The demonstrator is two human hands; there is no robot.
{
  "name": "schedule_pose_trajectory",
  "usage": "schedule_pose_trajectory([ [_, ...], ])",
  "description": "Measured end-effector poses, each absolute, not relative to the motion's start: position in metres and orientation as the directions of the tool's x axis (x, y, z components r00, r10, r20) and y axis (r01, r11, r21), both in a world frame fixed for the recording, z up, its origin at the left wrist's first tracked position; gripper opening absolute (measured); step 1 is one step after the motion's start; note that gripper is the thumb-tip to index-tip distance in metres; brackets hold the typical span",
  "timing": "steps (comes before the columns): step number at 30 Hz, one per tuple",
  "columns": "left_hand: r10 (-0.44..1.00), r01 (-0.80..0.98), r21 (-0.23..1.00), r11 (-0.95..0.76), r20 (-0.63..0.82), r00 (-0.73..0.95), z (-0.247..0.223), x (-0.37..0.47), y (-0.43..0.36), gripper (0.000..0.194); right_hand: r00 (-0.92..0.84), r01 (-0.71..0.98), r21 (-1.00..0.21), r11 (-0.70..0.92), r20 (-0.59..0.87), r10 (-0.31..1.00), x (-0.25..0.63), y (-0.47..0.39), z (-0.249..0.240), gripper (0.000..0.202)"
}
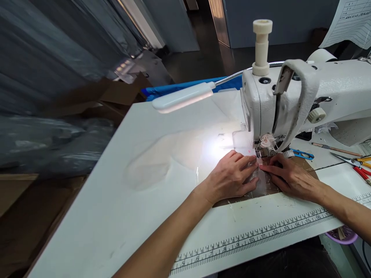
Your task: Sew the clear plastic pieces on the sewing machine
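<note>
White and lamp-lit, the table carries a white industrial sewing machine at its far right. From my head camera, my left hand lies flat, fingers spread narrow, pressing a clear plastic sheet just before the presser foot. My right hand presses it too, fingers together, fingertips nearly meeting the left's.

Your nine o'clock tabletop lies open; the sewing machine head blocks twelve, and scissors clutter three.
</note>
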State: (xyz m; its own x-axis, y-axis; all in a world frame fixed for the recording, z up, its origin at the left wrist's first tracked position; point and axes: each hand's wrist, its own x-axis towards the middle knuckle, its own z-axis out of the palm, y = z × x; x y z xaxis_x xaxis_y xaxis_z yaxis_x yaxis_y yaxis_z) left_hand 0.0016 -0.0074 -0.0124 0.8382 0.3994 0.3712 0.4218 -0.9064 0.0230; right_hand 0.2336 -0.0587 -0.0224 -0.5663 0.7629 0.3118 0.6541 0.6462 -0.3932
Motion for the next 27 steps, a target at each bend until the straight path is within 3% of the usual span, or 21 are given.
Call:
schedule_pose_trajectory([
  [14,0.443,0.520,-0.092,-0.849,0.414,0.795,-0.014,0.005,-0.001,0.035,-0.527,0.697,-0.420,0.581,0.250,0.812,0.229,-0.058,-0.022,0.040],
  [19,0.456,0.545,-0.095,-0.833,0.441,0.774,-0.015,0.006,0.000,0.031,-0.472,0.656,-0.543,0.524,0.247,0.846,0.233,-0.055,-0.018,0.037],
  [23,0.479,0.558,-0.010,-0.830,0.501,0.721,-0.015,0.006,-0.002,0.030,-0.343,0.568,-0.702,0.430,0.273,0.899,0.241,-0.047,-0.014,0.031],
  [27,0.418,0.359,0.218,-0.908,0.543,0.728,-0.009,0.004,-0.006,0.017,-0.205,0.486,-0.809,0.330,0.262,0.943,0.244,-0.040,-0.019,0.027],
])
